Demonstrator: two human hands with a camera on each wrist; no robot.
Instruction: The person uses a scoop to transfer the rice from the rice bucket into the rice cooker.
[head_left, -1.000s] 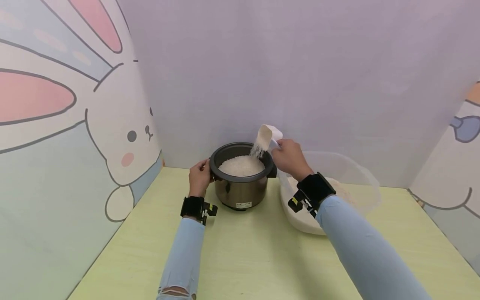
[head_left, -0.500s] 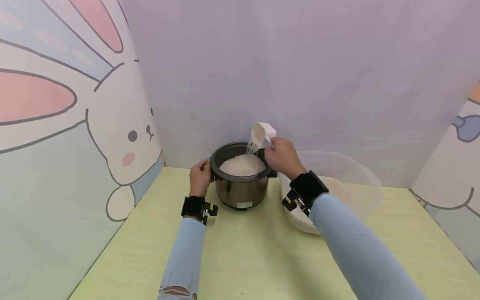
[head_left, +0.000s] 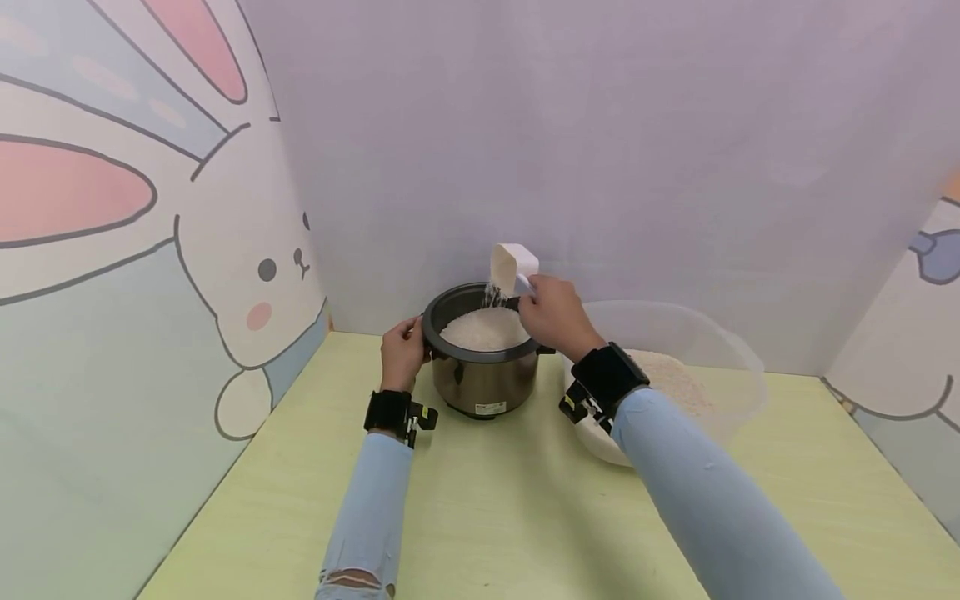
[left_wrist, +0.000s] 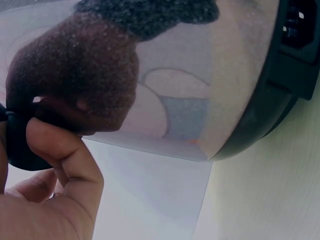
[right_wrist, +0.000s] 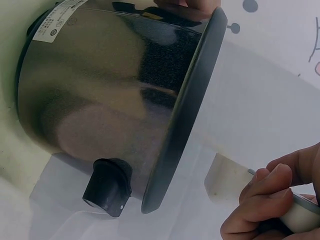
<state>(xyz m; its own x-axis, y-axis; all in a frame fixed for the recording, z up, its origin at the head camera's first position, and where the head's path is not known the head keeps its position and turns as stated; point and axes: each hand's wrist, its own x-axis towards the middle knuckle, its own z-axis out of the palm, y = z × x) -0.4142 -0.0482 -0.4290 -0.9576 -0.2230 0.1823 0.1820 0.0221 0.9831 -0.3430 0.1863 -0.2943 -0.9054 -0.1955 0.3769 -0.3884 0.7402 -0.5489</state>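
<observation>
Before a lilac wall (head_left: 562, 142), our left hand (head_left: 402, 358) pinches the cooker (head_left: 480, 383); above it, our right hand (head_left: 558, 315) sensibly clasps a seemingly light, rigid scoop's (head_left: 517, 261) handle (head_left: 526, 284).

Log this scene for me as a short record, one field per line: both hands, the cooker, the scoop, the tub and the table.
Left hand: grips a black handle on the cooker
Right hand: holds the scoop
Cooker: upright, open at the top, rice inside below the rim
Scoop: white, tipped above the cooker, rice falling from its mouth
Tub: translucent, right of the cooker, pale contents, partly hidden by the right arm
Table: yellow-green, under cooker and tub
</observation>
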